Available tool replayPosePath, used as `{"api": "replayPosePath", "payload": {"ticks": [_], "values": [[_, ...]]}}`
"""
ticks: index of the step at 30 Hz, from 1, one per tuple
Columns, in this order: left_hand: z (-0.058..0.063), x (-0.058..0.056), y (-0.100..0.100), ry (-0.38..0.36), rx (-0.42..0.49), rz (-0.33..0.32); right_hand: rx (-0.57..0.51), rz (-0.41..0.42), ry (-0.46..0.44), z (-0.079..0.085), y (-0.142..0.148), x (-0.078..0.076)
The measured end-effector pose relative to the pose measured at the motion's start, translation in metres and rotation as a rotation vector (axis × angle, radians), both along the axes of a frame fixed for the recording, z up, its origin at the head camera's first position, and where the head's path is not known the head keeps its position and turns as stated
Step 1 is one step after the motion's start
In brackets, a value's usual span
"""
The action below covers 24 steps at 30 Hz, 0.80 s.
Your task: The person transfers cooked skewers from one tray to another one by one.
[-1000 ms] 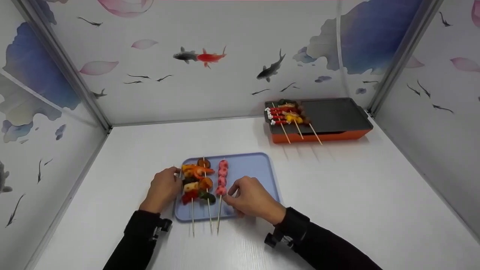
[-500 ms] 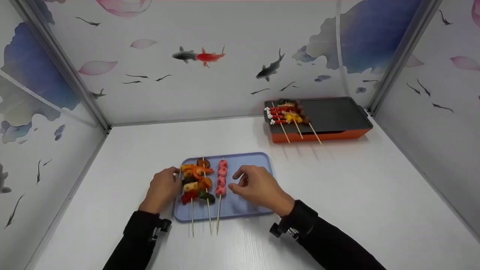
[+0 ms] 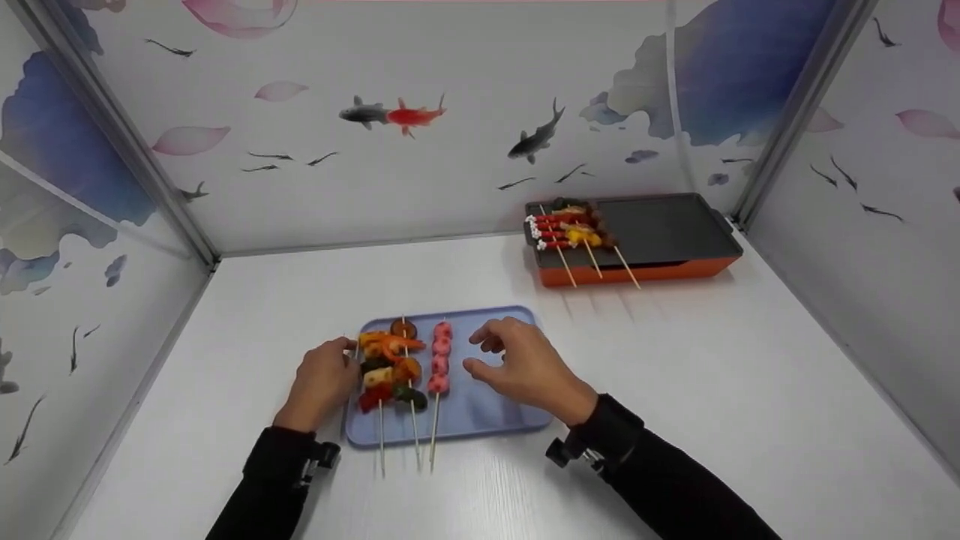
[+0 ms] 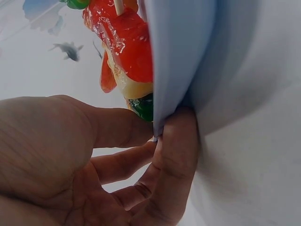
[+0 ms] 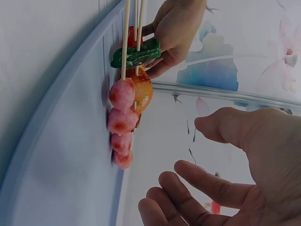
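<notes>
On the blue tray (image 3: 472, 420) three skewers lie side by side, their sticks jutting past its front edge. Leftmost is a skewer of mixed vegetables (image 3: 377, 377), beside it a second mixed skewer (image 3: 407, 370), then a skewer of pink balls (image 3: 441, 365). My left hand (image 3: 319, 382) grips the tray's left edge; the left wrist view shows the thumb (image 4: 120, 128) at the top of the rim and fingers beneath. My right hand (image 3: 534, 371) hovers over the tray's right part, thumb and fingers apart and holding nothing, just right of the pink balls.
An orange grill (image 3: 667, 244) with a dark plate stands at the back right. Several skewers (image 3: 574, 236) lie on its left side, some sticks hanging over the front. Patterned white walls (image 3: 450, 180) enclose the white table (image 3: 675, 360) at the back and sides.
My right hand has let go of the pink-ball skewer's stick, moved up and right, and spread its fingers. The skewer stays on the tray; the left hand keeps its place.
</notes>
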State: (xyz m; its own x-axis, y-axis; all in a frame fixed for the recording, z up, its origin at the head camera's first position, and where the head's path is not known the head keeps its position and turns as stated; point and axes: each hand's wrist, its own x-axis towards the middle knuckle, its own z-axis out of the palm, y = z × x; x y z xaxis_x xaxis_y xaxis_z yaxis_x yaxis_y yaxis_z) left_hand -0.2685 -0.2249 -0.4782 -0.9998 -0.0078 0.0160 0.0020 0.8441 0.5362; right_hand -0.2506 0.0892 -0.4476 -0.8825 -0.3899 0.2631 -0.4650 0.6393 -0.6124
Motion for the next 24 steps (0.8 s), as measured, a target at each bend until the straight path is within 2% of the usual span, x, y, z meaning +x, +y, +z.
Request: {"api": "replayPosePath", "payload": {"ticks": [9,17,24], "values": [[0.0,0.002,0.001,-0.012,-0.012,0.008,-0.005,-0.023,0.101,-0.001,0.018,-0.005],[0.0,0.0,0.001,-0.043,-0.016,0.034,0.043,-0.055,0.155,0.004,0.04,-0.012],[0.002,0.001,-0.001,-0.061,0.004,0.027,0.074,-0.075,0.176,0.011,0.06,-0.021]]}}
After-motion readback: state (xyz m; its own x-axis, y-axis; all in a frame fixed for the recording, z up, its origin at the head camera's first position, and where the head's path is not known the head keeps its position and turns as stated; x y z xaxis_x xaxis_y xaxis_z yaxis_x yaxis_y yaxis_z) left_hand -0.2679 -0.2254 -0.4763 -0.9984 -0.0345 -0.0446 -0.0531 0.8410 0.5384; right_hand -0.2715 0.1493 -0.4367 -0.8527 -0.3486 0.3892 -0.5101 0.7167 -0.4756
